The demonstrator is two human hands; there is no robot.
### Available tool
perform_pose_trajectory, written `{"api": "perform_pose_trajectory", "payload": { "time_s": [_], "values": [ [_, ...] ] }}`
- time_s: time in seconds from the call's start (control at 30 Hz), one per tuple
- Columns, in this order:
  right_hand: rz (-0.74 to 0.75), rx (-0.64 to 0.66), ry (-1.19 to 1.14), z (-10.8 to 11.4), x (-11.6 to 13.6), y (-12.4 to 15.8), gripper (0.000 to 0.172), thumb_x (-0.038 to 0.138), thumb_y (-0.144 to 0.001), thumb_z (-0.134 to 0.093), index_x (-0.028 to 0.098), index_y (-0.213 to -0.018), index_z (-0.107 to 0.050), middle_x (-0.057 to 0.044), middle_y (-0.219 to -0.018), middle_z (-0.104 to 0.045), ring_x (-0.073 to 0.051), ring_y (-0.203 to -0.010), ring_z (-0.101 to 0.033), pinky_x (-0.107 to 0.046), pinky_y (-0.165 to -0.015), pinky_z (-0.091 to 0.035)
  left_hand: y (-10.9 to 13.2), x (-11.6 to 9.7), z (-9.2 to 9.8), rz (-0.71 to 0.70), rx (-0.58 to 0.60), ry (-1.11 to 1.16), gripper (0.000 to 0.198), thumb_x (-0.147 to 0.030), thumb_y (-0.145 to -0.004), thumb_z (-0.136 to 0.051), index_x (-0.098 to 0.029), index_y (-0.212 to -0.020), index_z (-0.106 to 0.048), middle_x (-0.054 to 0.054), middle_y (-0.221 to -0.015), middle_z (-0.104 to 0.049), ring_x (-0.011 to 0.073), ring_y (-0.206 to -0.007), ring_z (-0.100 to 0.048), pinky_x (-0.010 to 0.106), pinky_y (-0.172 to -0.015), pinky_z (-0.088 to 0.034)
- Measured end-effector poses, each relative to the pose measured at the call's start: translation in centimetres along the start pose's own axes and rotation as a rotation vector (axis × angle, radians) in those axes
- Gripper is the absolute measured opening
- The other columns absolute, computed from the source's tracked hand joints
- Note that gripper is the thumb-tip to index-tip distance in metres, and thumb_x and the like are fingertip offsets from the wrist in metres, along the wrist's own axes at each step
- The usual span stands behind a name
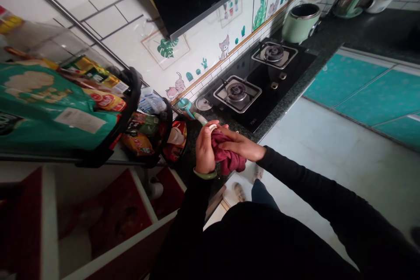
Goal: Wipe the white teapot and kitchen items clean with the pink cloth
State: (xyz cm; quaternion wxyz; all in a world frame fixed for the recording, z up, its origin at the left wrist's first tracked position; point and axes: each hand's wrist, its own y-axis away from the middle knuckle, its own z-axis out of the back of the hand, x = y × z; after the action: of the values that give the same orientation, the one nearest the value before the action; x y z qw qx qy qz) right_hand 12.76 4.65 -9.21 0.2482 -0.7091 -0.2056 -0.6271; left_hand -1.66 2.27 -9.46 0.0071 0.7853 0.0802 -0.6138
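Observation:
Both my hands meet in front of me over the edge of the dark counter (269,124). My left hand (205,153), with a green bangle at its wrist, is closed round a small white thing with a curved rim (213,127); most of it is hidden, so its kind does not show. My right hand (243,146) grips a bunched maroon cloth (231,165) and presses it against the white thing. The cloth hangs down below my fingers.
A black gas hob (267,89) with two burners lies just ahead to the right. Farther back stands a green rice cooker (300,26) with its lid raised. Racks of packets (141,140) are on the left, above open cabinet compartments (108,210). Teal cabinets (364,96) line the right.

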Motion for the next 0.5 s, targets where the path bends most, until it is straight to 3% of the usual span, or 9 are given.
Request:
{"api": "perform_pose_trajectory", "payload": {
  "time_s": [0.1, 0.2, 0.33, 0.43, 0.5],
  "values": [
    [-0.119, -0.073, -0.312, -0.1, -0.3, 1.0, 0.052, 0.036, -0.086, -0.065, 0.018, -0.135, -0.064, -0.009, -0.131, -0.070, -0.023, -0.122, -0.064, -0.040, -0.111, -0.049, -0.3, -0.4, -0.4, 0.085, -0.014, 0.171, 0.050, -0.064, -0.099, -0.055, -0.021, -0.117, -0.071, 0.009, -0.112, -0.073, 0.0270, -0.113, -0.074, 0.045, -0.104, -0.057],
    [-0.104, -0.222, -0.322, -0.1, 0.3, 1.6, 0.048, 0.039, -0.089, -0.062, 0.020, -0.133, -0.064, -0.008, -0.135, -0.070, -0.023, -0.124, -0.065, -0.039, -0.110, -0.050, -0.6, -0.4, -0.5, 0.171, -0.043, 0.265, 0.057, -0.071, -0.096, -0.055, -0.020, -0.117, -0.071, 0.010, -0.109, -0.075, 0.0271, -0.114, -0.073, 0.045, -0.104, -0.057],
    [0.011, -0.460, 0.185, -1.6, 0.8, 1.2, 0.044, 0.047, -0.099, -0.054, 0.018, -0.131, -0.059, -0.011, -0.125, -0.073, -0.024, -0.113, -0.069, -0.036, -0.098, -0.053, -0.3, 0.5, -1.2, 0.106, -0.103, 0.118, 0.069, -0.076, -0.098, -0.042, -0.018, -0.118, -0.073, 0.013, -0.119, -0.076, 0.0261, -0.121, -0.070, 0.042, -0.107, -0.055],
    [-0.105, -0.457, 0.599, -3.2, 0.7, 0.2, 0.045, 0.042, -0.102, -0.049, 0.014, -0.137, -0.050, -0.014, -0.107, -0.076, -0.027, -0.094, -0.072, -0.037, -0.086, -0.052, 0.3, 1.6, -1.9, -0.014, -0.153, -0.104, 0.064, -0.072, -0.101, -0.044, -0.018, -0.120, -0.073, 0.013, -0.127, -0.073, 0.0247, -0.125, -0.067, 0.039, -0.113, -0.051],
    [-0.165, -0.440, 0.702, -3.5, 0.6, -0.5, 0.041, 0.039, -0.104, -0.042, 0.013, -0.136, -0.047, -0.013, -0.101, -0.076, -0.028, -0.087, -0.072, -0.035, -0.080, -0.049, 0.5, 2.3, -1.9, -0.071, -0.169, -0.197, 0.058, -0.068, -0.101, -0.047, -0.019, -0.118, -0.073, 0.012, -0.124, -0.074, 0.0235, -0.122, -0.068, 0.038, -0.112, -0.050]
  ]
}}
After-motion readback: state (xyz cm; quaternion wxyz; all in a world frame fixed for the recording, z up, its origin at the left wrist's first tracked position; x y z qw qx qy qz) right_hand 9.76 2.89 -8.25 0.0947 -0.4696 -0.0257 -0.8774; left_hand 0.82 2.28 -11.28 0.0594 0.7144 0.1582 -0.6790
